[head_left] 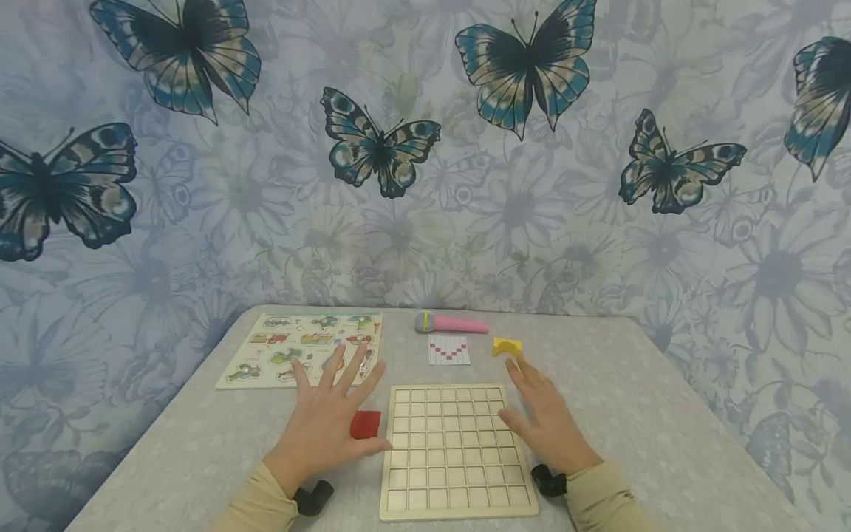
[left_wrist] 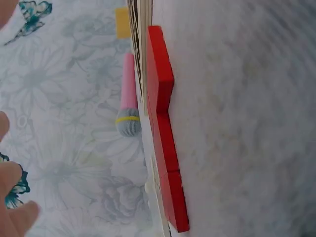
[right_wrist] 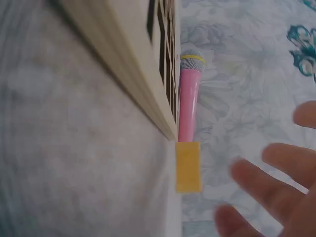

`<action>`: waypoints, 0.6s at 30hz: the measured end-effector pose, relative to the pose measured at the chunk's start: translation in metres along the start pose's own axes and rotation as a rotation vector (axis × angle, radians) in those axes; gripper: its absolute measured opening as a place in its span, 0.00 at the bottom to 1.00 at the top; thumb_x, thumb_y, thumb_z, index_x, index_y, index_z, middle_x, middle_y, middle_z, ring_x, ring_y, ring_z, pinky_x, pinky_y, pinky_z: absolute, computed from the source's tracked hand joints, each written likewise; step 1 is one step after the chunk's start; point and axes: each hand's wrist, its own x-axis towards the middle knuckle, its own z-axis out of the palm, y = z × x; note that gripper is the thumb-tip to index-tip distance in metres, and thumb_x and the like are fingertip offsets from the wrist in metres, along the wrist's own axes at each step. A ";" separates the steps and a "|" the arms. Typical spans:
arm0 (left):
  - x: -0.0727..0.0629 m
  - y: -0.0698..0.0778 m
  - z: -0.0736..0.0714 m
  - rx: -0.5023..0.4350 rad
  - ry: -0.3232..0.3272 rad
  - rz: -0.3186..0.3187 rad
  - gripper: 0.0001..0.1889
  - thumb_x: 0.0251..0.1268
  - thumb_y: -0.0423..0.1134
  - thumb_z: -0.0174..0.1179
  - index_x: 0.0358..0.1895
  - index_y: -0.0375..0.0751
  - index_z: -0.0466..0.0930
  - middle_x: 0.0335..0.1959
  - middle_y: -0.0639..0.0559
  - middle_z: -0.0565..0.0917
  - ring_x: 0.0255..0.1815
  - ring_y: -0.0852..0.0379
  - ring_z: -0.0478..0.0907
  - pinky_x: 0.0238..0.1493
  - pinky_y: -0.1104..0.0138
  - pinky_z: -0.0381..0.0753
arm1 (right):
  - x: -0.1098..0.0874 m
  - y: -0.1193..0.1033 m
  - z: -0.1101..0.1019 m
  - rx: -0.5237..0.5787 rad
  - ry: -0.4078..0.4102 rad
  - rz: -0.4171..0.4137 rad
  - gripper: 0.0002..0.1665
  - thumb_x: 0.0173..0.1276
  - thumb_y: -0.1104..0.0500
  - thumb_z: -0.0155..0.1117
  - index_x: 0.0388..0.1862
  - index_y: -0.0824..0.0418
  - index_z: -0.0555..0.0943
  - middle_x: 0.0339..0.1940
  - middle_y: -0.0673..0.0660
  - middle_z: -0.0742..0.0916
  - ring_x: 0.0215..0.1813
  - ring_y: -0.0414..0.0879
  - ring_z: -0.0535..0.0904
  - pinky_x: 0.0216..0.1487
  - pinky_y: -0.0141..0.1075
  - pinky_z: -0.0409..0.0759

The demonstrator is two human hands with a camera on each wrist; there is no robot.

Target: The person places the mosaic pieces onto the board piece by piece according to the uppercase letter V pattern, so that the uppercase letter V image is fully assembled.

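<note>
Both my hands are released: my left hand [head_left: 326,425] spreads its fingers and grasps nothing, and my right hand [head_left: 548,421] reaches with extended fingers, just as free. The grid board [head_left: 459,451] lies flat between them. The red pieces [head_left: 366,423] rest just beside its left edge, partly under my left hand, and the yellow block [head_left: 507,346] sits beyond my right fingertips, near them but apart.

If I lower my left palm carelessly, I could push the red pieces askew or against the board, since they lie so close to its edge. A sweep of my thumb could turn the board itself — nothing visible pins it down. Stretching my right fingers further without looking might knock the yellow block away, or nudge the pattern card [head_left: 449,350] or the microphone [head_left: 452,323], which looks round enough to roll.

My left hand masks part of the red pieces from above; the left wrist view suggests three, one seeming to sit higher, though I cannot be certain. My fingers also cover a corner of the picture puzzle [head_left: 266,383]. Whether my left thumb touches the board, I cannot tell — and in the right wrist view my fingers are blurred.
</note>
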 end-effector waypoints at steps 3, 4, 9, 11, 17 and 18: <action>-0.001 -0.001 0.003 -0.073 -0.051 -0.042 0.56 0.55 0.84 0.53 0.84 0.62 0.50 0.87 0.51 0.43 0.83 0.38 0.54 0.62 0.17 0.43 | -0.001 0.010 0.002 0.172 -0.055 0.110 0.39 0.80 0.49 0.58 0.84 0.51 0.58 0.83 0.59 0.63 0.73 0.62 0.71 0.66 0.62 0.73; -0.002 -0.002 0.004 -0.118 -0.066 -0.064 0.53 0.58 0.80 0.56 0.84 0.61 0.51 0.87 0.50 0.45 0.82 0.37 0.57 0.63 0.18 0.45 | -0.001 0.012 0.002 0.209 -0.076 0.146 0.37 0.80 0.48 0.57 0.83 0.51 0.60 0.82 0.59 0.66 0.68 0.57 0.76 0.61 0.56 0.78; -0.003 -0.005 0.014 -0.330 -0.055 -0.200 0.40 0.70 0.56 0.65 0.81 0.52 0.62 0.82 0.45 0.61 0.74 0.37 0.70 0.69 0.30 0.61 | 0.000 0.018 0.004 0.249 -0.151 0.260 0.35 0.77 0.42 0.61 0.77 0.57 0.71 0.72 0.60 0.79 0.28 0.38 0.76 0.31 0.33 0.76; -0.002 -0.007 0.019 -0.356 -0.023 -0.238 0.34 0.68 0.48 0.68 0.76 0.48 0.70 0.77 0.42 0.70 0.70 0.37 0.74 0.67 0.37 0.70 | 0.001 0.019 0.005 0.227 -0.158 0.268 0.34 0.75 0.43 0.65 0.73 0.59 0.75 0.69 0.60 0.82 0.19 0.40 0.68 0.26 0.34 0.74; -0.005 -0.013 0.026 -0.375 -0.036 -0.326 0.18 0.61 0.32 0.72 0.55 0.46 0.87 0.53 0.48 0.86 0.55 0.45 0.82 0.56 0.50 0.82 | 0.000 0.024 0.015 0.079 -0.179 0.240 0.27 0.71 0.50 0.70 0.66 0.55 0.82 0.70 0.52 0.82 0.63 0.55 0.84 0.64 0.53 0.79; -0.006 -0.014 0.027 -0.383 -0.057 -0.356 0.17 0.62 0.31 0.71 0.54 0.46 0.87 0.52 0.49 0.87 0.54 0.46 0.83 0.55 0.51 0.82 | -0.001 0.024 0.016 0.062 -0.191 0.235 0.26 0.71 0.51 0.70 0.66 0.55 0.83 0.71 0.52 0.81 0.71 0.56 0.77 0.69 0.55 0.74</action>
